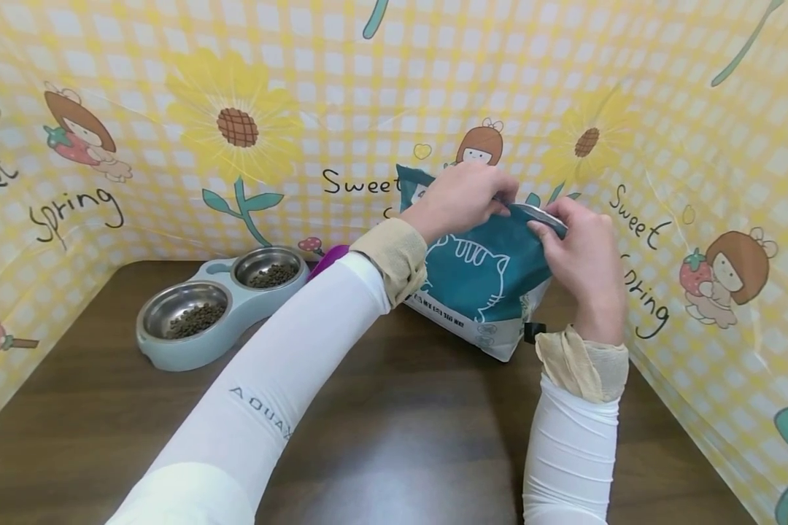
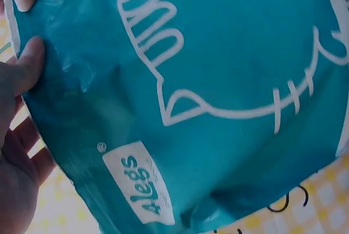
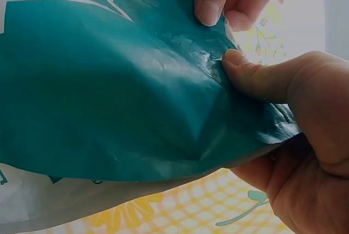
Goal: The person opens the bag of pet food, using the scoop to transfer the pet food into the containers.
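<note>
A teal and white cat food bag (image 1: 469, 273) with a white cat outline stands on the table, its top edge up. My left hand (image 1: 466, 195) pinches that top edge near the middle. On the right part of the same edge, my right hand (image 1: 584, 251) grips with the thumb in front and the fingers behind. Silvery lining shows at the edge between the hands; how far the mouth is parted I cannot tell. In the right wrist view the right thumb (image 3: 256, 76) presses the bag's teal film (image 3: 120, 92), which creases there.
To the left, a pale blue double feeder (image 1: 190, 356) holds two steel bowls with brown kibble (image 1: 197, 321) in each. A purple object (image 1: 328, 260) is partly hidden behind my left forearm. Checked yellow cloth (image 1: 368, 95) walls in the wooden table (image 1: 368, 408).
</note>
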A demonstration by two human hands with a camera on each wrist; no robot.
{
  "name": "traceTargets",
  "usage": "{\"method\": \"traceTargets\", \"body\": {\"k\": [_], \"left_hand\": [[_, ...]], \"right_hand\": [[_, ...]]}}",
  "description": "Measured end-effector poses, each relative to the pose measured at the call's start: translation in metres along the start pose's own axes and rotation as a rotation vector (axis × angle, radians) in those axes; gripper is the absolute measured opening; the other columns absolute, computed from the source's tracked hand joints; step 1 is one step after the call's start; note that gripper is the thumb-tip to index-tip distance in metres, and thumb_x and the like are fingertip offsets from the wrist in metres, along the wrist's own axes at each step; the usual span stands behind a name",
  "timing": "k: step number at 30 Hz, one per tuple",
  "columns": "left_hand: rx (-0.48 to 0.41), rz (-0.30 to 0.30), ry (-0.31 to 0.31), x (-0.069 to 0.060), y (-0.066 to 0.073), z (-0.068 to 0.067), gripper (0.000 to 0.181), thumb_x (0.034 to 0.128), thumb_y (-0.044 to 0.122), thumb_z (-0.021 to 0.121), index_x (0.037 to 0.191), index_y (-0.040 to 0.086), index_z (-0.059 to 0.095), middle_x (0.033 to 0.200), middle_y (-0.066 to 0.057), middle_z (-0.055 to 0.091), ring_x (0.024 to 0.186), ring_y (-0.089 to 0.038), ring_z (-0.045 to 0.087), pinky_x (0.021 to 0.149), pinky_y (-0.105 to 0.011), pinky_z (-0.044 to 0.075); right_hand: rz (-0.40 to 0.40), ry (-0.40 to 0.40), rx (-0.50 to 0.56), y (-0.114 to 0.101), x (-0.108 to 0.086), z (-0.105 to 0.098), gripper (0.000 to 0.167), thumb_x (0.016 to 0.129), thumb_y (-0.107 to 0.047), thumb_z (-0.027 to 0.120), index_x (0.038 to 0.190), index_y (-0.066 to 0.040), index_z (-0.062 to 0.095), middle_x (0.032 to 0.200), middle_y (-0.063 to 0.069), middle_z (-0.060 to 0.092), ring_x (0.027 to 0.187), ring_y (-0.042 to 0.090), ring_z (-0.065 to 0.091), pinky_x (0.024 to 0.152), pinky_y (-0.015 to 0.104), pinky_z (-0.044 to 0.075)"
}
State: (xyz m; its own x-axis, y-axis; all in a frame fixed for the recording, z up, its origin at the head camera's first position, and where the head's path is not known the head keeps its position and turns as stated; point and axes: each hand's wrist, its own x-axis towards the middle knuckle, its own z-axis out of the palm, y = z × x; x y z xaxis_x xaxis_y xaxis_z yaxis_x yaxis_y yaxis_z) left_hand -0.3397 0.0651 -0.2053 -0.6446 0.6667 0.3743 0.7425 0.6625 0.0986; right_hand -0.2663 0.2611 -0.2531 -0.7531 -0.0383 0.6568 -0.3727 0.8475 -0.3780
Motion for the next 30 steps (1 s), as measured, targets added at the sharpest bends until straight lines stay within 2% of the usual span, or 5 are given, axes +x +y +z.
{"method": "traceTargets", "body": {"k": [5,12,19,25,30], "left_hand": [[0.002,-0.006,0.013,0.0,-0.001,0.001,0.014,0.1066,0.032,0.07,0.108,0.021,0.078,0.107,0.002,0.079,0.099,-0.016,0.068,0.089,-0.035,0.058],[0.034,0.031,0.019,-0.004,-0.004,0.009,0.022,0.1097,0.032,0.065,0.127,0.023,0.075,0.117,0.002,0.08,0.102,-0.018,0.071,0.088,-0.036,0.059],[0.038,0.045,0.034,-0.005,-0.004,0.008,0.017,0.1081,0.034,0.067,0.116,0.022,0.077,0.108,0.001,0.079,0.096,-0.017,0.068,0.084,-0.036,0.057],[0.003,0.019,-0.003,-0.005,-0.014,0.003,0.028,0.1035,0.04,0.072,0.124,0.022,0.079,0.121,0.004,0.081,0.105,-0.014,0.074,0.095,-0.032,0.059],[0.07,-0.014,0.01,-0.006,-0.021,-0.001,0.024,0.0999,0.043,0.076,0.109,0.022,0.083,0.105,0.004,0.079,0.094,-0.014,0.07,0.082,-0.03,0.057]], "right_hand": [[-0.012,0.01,0.022,0.001,0.0,0.002,0.019,0.102,-0.017,0.076,0.107,0.001,0.074,0.102,0.025,0.08,0.086,0.039,0.073,0.072,0.026,0.044],[-0.006,0.01,0.031,-0.001,-0.001,0.002,0.02,0.104,-0.018,0.075,0.109,0.001,0.074,0.102,0.024,0.079,0.09,0.042,0.075,0.08,0.051,0.058],[-0.041,0.045,-0.001,-0.006,0.002,0.006,0.024,0.102,-0.022,0.078,0.11,0.001,0.078,0.104,0.024,0.081,0.086,0.041,0.073,0.072,0.04,0.05],[-0.044,0.106,-0.002,-0.008,0.003,0.012,0.02,0.102,-0.019,0.078,0.107,0.001,0.08,0.104,0.024,0.082,0.08,0.042,0.071,0.066,0.031,0.042],[-0.055,0.149,-0.008,-0.008,0.004,0.015,0.017,0.101,-0.018,0.078,0.102,-0.001,0.081,0.1,0.021,0.083,0.078,0.041,0.073,0.064,0.031,0.042]]}}
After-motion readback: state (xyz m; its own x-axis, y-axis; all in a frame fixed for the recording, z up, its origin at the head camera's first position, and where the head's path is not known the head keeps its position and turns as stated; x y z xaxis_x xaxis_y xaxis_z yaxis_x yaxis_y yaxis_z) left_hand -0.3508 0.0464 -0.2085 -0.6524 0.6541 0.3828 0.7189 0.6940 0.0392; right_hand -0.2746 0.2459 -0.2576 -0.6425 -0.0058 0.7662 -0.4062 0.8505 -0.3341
